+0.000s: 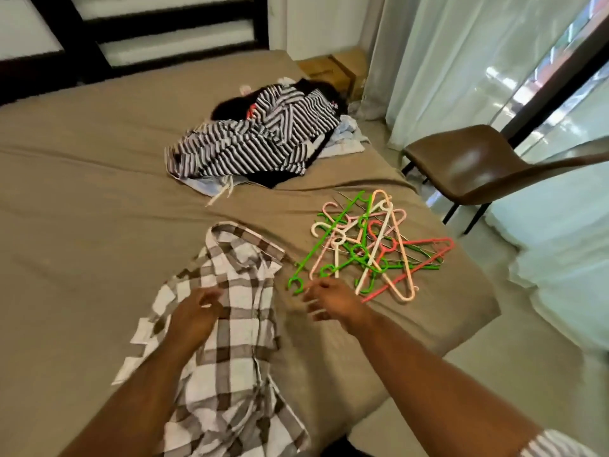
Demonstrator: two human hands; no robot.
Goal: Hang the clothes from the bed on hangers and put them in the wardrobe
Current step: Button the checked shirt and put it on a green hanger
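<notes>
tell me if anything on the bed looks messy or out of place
The hangers lie in a tangled heap near the right edge of the bed, hooks and arms interlocked, so pulling one may drag others. The clothes pile behind is crumpled, a striped garment on top. The checked shirt lies spread out, slightly rumpled.

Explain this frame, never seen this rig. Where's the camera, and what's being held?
No robot here: a person works with bare hands. The one picture comes from a camera on their head, looking forward and down. The left hand is over a checked shirt spread on the bed. The right hand reaches toward a heap of plastic hangers. Neither hand plainly holds anything. Further back lies a pile of clothes, striped on top. A brown chair stands beside the bed.
</notes>
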